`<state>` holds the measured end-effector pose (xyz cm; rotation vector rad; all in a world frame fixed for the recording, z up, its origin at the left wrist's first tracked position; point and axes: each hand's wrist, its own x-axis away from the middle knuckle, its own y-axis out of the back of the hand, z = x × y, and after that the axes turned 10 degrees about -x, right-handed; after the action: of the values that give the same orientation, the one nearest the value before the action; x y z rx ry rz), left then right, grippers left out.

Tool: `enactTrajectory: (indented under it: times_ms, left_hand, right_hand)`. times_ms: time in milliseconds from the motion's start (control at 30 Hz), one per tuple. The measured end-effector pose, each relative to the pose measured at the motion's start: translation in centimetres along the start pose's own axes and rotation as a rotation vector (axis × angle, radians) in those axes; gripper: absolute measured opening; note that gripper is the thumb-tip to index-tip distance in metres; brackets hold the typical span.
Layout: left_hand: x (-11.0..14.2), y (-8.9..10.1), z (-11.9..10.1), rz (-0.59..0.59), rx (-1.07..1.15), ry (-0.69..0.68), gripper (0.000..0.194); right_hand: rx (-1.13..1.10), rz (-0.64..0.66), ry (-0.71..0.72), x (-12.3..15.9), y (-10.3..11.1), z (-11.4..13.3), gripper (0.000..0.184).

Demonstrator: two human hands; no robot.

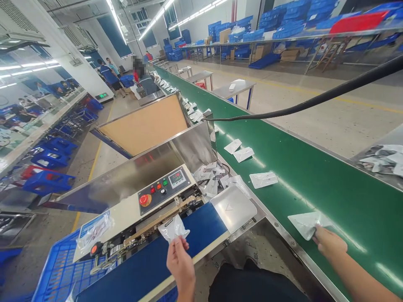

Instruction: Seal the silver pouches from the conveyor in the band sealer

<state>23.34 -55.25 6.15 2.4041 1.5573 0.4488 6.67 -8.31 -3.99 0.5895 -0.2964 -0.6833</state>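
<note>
The right hand (329,243) grips the near corner of a white foil pouch (304,224) lying on the green conveyor belt (355,209). Three more pouches (242,154) lie farther along that belt. Left of the belt, the left hand (180,262) pinches a second white pouch (174,228) between thumb and fingers, just above the blue feed belt (151,260) of a band sealer (126,218). The sealer's control panel (165,188) carries a red stop button and a digital display. Right beside the belt sit a steel tray (233,208) and a heap of sealed pouches (209,180).
</note>
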Motion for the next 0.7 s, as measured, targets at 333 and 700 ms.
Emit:
enactTrajectory:
  times_ms: [333,700]
  left_hand:
    - [7.3,-11.4,-7.5,0.764,-0.172,-0.562,0.048]
    - [6.0,-9.9,-7.4,0.598,-0.066,-0.387,0.052]
  right_hand:
    - [-0.261,0.367,0.426,8.0,0.2,13.4,0.052]
    - [-0.561,0.931,0.244,18.0,-3.5,19.3,0.052]
